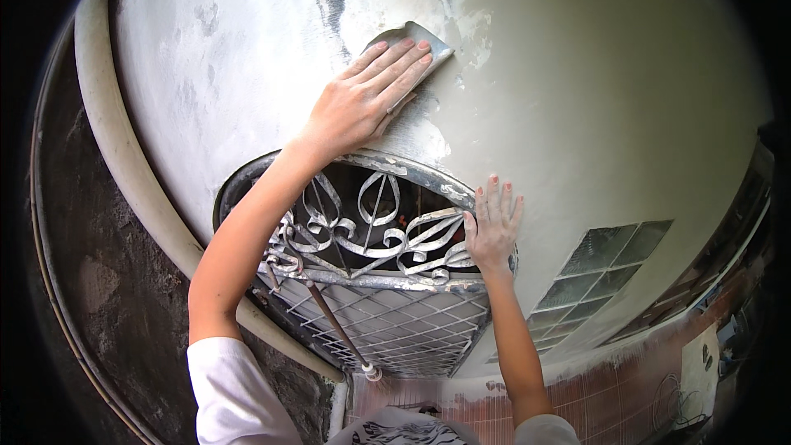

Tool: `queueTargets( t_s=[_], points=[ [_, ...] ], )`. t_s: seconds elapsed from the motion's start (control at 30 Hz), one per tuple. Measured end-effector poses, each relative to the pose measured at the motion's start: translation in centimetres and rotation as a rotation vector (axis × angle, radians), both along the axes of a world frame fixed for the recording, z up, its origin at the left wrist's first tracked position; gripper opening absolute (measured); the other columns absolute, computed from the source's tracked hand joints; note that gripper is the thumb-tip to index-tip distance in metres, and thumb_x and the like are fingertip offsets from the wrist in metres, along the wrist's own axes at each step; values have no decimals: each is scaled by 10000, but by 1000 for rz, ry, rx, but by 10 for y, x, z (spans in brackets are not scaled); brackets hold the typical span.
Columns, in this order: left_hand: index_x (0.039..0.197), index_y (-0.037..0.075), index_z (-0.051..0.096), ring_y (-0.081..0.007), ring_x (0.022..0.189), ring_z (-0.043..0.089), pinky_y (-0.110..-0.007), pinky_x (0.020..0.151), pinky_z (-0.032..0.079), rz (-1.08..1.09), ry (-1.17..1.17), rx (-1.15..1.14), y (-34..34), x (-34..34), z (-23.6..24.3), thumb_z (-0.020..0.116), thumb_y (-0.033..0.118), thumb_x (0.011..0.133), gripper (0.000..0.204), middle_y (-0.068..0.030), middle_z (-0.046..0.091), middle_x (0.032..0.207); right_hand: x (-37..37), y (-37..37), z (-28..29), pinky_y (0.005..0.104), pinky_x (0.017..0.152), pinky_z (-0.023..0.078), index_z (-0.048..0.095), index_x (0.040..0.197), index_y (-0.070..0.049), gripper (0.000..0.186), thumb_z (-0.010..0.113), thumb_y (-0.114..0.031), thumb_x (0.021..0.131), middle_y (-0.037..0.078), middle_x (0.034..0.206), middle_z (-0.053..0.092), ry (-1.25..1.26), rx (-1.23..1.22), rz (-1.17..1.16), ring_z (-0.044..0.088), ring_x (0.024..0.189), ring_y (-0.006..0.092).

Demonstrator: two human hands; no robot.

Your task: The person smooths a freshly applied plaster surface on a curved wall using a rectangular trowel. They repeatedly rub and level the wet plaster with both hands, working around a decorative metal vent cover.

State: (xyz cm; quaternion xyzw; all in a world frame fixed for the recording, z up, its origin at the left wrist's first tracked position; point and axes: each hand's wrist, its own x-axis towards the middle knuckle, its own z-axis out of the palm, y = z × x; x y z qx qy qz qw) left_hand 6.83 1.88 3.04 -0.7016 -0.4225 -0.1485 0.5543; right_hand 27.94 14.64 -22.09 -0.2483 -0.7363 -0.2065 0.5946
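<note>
My left hand (362,95) presses a grey sheet (435,51), which looks like sandpaper, against the patchy white wall (189,74) above a barred opening, fingers together over the sheet and one corner sticking out past them. Lower and to the right, my right hand (492,227) lies open on the wall beside the opening's frame, dusted white, holding nothing. Between my arms, the scrolled metal grille (404,239) has flaking white paint and a dark gap behind it, with crossed-bar mesh (412,321) below.
A pale pipe (103,82) runs down the left beside rough dark masonry (99,280). A rusty rod (336,321) angles down across the mesh. A glass-block window (601,264) is at right. Reddish tiled floor (577,387) lies below, with a pale board (699,371) and cables at lower right.
</note>
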Motion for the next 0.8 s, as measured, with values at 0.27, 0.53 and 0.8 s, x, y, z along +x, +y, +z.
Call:
queueTargets(
  t_s=[0.27,0.53,0.8],
  points=[
    [1511,106,420,-223,1417,432,-415,1204,318,59,-13,-47,-32,-21,-27,558,242,987,559,-55,471,1527,32,17,0,577,1182,215,471,1485,-262,567,625,-354,947,32,1595,389,-152,105,37,319,1486,297],
    [1529,128,390,-227,1429,410,-403,1215,307,-6,-24,54,9,8,-12,547,250,983,581,-47,442,1547,29,24,-8,559,1188,234,469,1482,-252,619,644,-171,894,26,1580,415,-176,83,19,347,1473,295],
    [1532,174,393,-204,1442,390,-418,1229,286,141,8,-44,-33,-27,-28,525,272,1003,554,-3,405,1574,29,25,-11,537,1200,224,498,1465,-200,596,635,-148,887,38,1568,433,-119,77,129,353,1471,300]
  ],
)
